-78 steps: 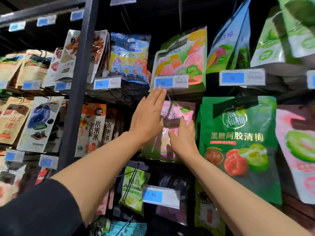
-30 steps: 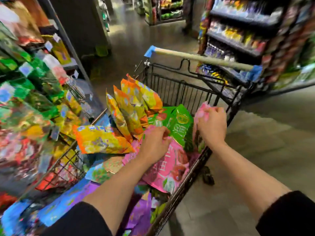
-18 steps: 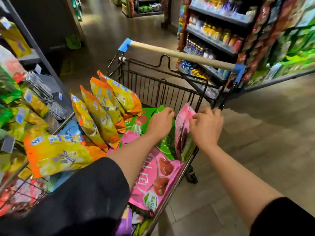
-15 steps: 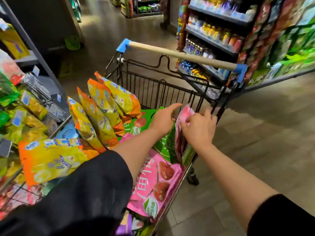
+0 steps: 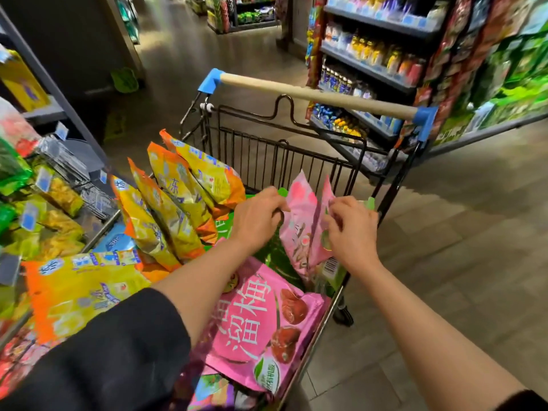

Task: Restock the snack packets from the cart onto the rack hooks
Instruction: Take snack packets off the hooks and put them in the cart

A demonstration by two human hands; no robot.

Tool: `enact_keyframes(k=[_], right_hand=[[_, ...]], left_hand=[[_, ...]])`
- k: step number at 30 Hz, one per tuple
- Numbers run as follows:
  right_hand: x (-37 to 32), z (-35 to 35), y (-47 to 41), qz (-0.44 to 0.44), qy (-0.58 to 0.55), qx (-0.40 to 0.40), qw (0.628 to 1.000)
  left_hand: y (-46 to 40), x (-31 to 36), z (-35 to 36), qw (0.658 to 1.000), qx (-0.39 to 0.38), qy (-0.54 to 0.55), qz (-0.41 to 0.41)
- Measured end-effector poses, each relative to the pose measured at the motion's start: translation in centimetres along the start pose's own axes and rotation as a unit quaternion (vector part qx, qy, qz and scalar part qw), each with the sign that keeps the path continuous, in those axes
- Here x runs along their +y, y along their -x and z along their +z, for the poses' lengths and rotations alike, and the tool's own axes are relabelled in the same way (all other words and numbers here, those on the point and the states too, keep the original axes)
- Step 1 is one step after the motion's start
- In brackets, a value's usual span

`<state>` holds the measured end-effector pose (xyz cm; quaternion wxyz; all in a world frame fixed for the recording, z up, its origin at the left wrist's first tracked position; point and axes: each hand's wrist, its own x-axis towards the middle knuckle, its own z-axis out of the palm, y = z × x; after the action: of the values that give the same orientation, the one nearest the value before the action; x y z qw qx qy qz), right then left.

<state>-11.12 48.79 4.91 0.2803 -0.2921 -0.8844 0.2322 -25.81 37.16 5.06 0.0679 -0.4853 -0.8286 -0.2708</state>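
Right hand (image 5: 351, 229) and left hand (image 5: 261, 216) both pinch pink packets (image 5: 305, 223) upright at the cart's (image 5: 284, 149) right edge (handle end). Separate one, lift by its top.

The aisle floor (image 5: 462, 232) was laid in grey-brown tiles that caught a dull sheen from overhead light, brightest far down the aisle (image 5: 184, 40). On the right stood a dark shelving unit (image 5: 373, 54), its tiers packed with bottles and small packets, blue price strips along each edge. Past it a long display (image 5: 516, 78) glowed green, too blurred to read. To the left rose a plain dark wall panel (image 5: 74, 46), with something green (image 5: 124, 80) on the floor at its foot. More stocked shelves (image 5: 246, 13) closed the far end.
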Motion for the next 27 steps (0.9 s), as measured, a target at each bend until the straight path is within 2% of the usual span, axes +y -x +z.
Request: enact_keyframes(k=[3,5,8,12,16,21,27], right_hand=[[-3.2,-1.4,0.0,-0.029,-0.180,-0.038,0.982],[-6.0,-2.4,-0.6,-0.044,-0.217,-0.050,0.974],[-9.3,-3.1,-1.7,-0.087,-0.226,-0.087,0.966],[-13.8,-4.6,-2.2,-0.170,-0.186,-0.115,0.961],[-20.4,-7.7,-2.1,-0.276,-0.177,-0.114,0.938],[-29.6,-11.7,-0.3,-0.438,-0.162,-0.106,0.878],[-41.4,-16.2,4.9,-0.583,-0.231,-0.135,0.767]], left_hand=[[1.4,-1.7,-4.7,0.995,0.081,0.020,0.057],[2.1,-2.5,-8.4,0.990,0.097,-0.006,0.101],[3.3,-3.2,-14.4,0.984,0.110,-0.054,0.131],[5.2,-2.3,-23.2,0.972,0.172,-0.112,0.115],[9.6,-0.7,-30.5,0.965,0.146,-0.201,0.087],[17.6,0.9,-38.3,0.952,0.138,-0.273,0.011],[29.3,7.0,-48.2,0.913,0.219,-0.338,-0.060]])
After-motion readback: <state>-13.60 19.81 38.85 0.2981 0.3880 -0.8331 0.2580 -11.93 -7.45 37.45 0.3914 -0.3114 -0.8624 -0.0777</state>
